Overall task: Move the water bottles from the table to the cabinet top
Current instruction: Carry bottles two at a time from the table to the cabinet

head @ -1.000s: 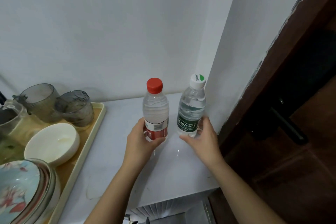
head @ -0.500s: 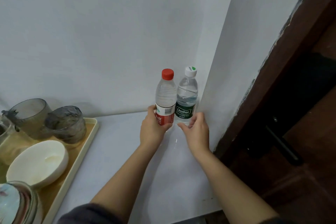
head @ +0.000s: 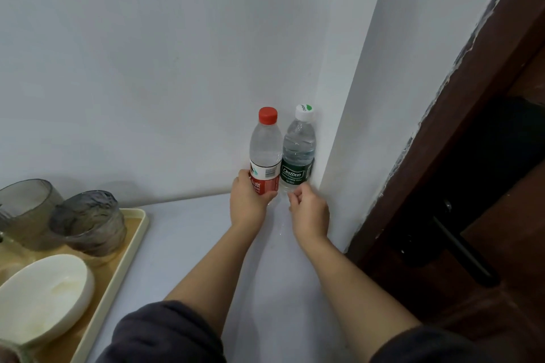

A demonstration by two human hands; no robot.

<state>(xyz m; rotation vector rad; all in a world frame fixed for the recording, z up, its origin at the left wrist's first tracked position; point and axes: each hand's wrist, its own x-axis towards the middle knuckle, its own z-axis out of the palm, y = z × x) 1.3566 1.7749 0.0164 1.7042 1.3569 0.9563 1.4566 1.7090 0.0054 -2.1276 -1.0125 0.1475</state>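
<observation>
Two water bottles stand upright, touching, in the wall corner on the white cabinet top (head: pixel 188 244). Left hand (head: pixel 249 200) clasps the red-capped bottle (head: pixel 265 156); right hand (head: pixel 309 211), fingers curled, barely touches the green-labelled Cestbon bottle (head: pixel 298 156). Risk: a careless release could topple either.

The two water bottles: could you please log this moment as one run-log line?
left hand: grips red-cap bottle | right hand: curled by green-label bottle, contact unclear | bottles: upright, side by side, in wall corner

Two bottles (head: pixel 281 153) upright, touching, far right corner of cabinet top (head: pixel 188 244); tray (head: pixel 118 268) at left.
</observation>
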